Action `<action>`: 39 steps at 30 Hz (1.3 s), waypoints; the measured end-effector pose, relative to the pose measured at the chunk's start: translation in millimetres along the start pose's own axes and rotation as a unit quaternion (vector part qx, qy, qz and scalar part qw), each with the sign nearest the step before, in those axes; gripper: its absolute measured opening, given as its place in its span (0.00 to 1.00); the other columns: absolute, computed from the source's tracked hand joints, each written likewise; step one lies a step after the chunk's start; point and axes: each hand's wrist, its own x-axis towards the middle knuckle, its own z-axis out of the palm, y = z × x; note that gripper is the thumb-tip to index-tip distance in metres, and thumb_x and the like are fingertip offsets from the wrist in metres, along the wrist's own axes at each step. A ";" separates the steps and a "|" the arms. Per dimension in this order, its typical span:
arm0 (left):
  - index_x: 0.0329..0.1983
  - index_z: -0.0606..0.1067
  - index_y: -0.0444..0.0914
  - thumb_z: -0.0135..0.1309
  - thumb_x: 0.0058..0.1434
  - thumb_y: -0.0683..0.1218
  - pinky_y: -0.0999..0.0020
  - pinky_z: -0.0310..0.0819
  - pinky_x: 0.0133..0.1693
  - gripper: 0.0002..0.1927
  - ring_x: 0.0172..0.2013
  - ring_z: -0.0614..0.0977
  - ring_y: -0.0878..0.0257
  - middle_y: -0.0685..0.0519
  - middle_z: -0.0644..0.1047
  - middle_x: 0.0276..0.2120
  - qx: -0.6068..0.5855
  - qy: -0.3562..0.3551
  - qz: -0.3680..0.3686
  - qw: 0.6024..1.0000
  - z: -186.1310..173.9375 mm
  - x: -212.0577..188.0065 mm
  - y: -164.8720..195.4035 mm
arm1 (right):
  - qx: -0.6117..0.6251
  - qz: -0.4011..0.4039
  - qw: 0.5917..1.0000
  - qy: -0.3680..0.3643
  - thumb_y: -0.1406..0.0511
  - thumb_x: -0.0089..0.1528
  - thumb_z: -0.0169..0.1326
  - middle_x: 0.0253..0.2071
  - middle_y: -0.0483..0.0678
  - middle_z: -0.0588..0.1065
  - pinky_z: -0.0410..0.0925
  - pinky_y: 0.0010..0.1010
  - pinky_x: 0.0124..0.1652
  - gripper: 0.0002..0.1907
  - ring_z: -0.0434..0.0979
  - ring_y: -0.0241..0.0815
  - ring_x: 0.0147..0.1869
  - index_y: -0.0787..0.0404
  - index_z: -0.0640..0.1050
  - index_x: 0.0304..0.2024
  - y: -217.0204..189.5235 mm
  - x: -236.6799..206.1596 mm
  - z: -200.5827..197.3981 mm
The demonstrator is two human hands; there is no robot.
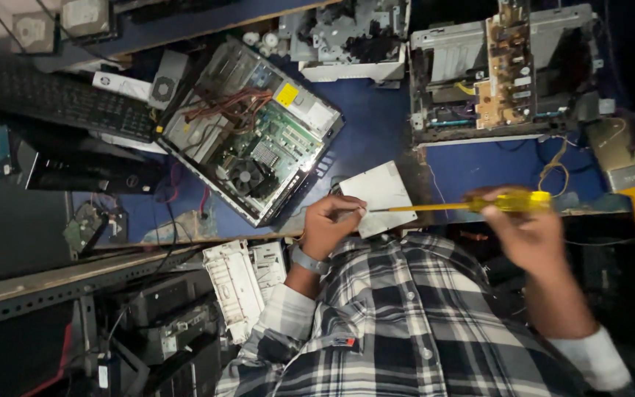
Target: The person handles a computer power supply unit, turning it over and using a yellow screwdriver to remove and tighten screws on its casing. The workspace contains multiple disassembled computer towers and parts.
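Observation:
My left hand (330, 224), with a watch on its wrist, grips the lower left edge of a flat grey metal drive-like box (382, 192) held over the blue bench. My right hand (531, 229) is closed around a yellow-handled screwdriver (508, 202). The thin shaft runs left, and its tip meets the box near my left fingers. The right hand is blurred. My plaid shirt (406, 323) fills the bottom of the view.
An open desktop computer case (251, 140) with its boards and fan exposed lies on the blue bench (376, 125). A black keyboard (53, 95) is at the left, a stripped printer chassis (494, 73) at the back right, a wide paintbrush (630, 180) at the far right, and white plastic panels (244, 283) lie below the bench edge.

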 end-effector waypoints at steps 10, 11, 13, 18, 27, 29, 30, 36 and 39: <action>0.46 0.81 0.27 0.61 0.62 0.35 0.65 0.80 0.51 0.10 0.44 0.85 0.57 0.41 0.83 0.43 -0.080 0.110 -0.130 0.982 -16.6 -7.3 -32.7 | 0.115 -0.090 0.989 -0.016 0.73 0.73 0.52 0.50 0.63 0.78 0.77 0.47 0.58 0.04 0.82 0.54 0.57 0.68 0.74 0.51 -29.5 -16.1 -16.4; 0.47 0.81 0.27 0.61 0.63 0.35 0.64 0.81 0.52 0.10 0.45 0.85 0.57 0.41 0.83 0.44 -0.100 0.112 -0.137 0.979 -16.9 -6.8 -36.6 | 0.132 -0.097 0.986 -0.017 0.73 0.74 0.51 0.50 0.63 0.78 0.77 0.47 0.58 0.04 0.82 0.55 0.57 0.68 0.74 0.51 -30.6 -17.1 -15.3; 0.46 0.80 0.28 0.60 0.62 0.35 0.60 0.81 0.50 0.10 0.45 0.85 0.56 0.42 0.83 0.44 -0.181 0.124 -0.192 0.956 -20.6 -4.5 -45.1 | 0.127 -0.102 0.987 -0.009 0.73 0.74 0.51 0.50 0.64 0.78 0.77 0.49 0.58 0.04 0.82 0.56 0.58 0.68 0.73 0.51 -33.3 -19.2 -14.8; 0.45 0.78 0.30 0.56 0.63 0.35 0.54 0.82 0.52 0.08 0.45 0.85 0.53 0.42 0.82 0.43 -0.321 0.142 -0.229 0.908 -31.2 -6.0 -66.8 | 0.144 -0.100 0.984 0.022 0.73 0.76 0.52 0.50 0.64 0.77 0.77 0.52 0.59 0.03 0.81 0.56 0.58 0.69 0.73 0.51 -38.3 -26.9 -11.8; 0.43 0.75 0.32 0.53 0.68 0.39 0.55 0.79 0.55 0.04 0.43 0.82 0.59 0.48 0.79 0.41 -0.379 0.102 -0.218 0.894 -38.3 -7.3 -85.9 | 0.141 -0.081 0.985 0.053 0.72 0.77 0.52 0.50 0.64 0.77 0.73 0.51 0.57 0.03 0.81 0.57 0.58 0.68 0.73 0.50 -44.2 -32.6 -4.0; 0.44 0.75 0.33 0.53 0.70 0.39 0.56 0.78 0.57 0.03 0.44 0.81 0.60 0.49 0.79 0.42 -0.401 0.087 -0.208 0.888 -36.8 -7.4 -86.8 | 0.145 -0.078 0.985 0.057 0.72 0.77 0.52 0.50 0.64 0.76 0.74 0.52 0.57 0.03 0.81 0.57 0.58 0.68 0.73 0.49 -45.4 -33.4 -2.1; 0.44 0.75 0.34 0.53 0.70 0.39 0.56 0.78 0.57 0.03 0.44 0.81 0.61 0.50 0.79 0.42 -0.403 0.084 -0.211 0.886 -35.9 -7.1 -86.9 | 0.148 -0.077 0.984 0.059 0.72 0.77 0.52 0.50 0.63 0.76 0.74 0.52 0.58 0.03 0.81 0.57 0.58 0.68 0.73 0.49 -45.9 -33.6 -1.3; 0.48 0.77 0.36 0.53 0.68 0.37 0.56 0.78 0.56 0.07 0.44 0.82 0.61 0.50 0.80 0.41 -0.398 0.069 -0.219 0.888 -33.3 -3.3 -85.1 | 0.141 -0.087 0.985 0.057 0.71 0.77 0.52 0.50 0.63 0.77 0.74 0.51 0.57 0.03 0.81 0.56 0.58 0.68 0.73 0.49 -44.5 -32.9 0.8; 0.49 0.77 0.35 0.53 0.68 0.36 0.55 0.78 0.57 0.08 0.45 0.82 0.60 0.50 0.80 0.42 -0.397 0.062 -0.214 0.891 -33.7 -3.1 -85.8 | 0.138 -0.085 0.985 0.061 0.71 0.78 0.52 0.51 0.63 0.77 0.74 0.50 0.57 0.04 0.81 0.57 0.58 0.68 0.73 0.49 -42.5 -33.2 -0.9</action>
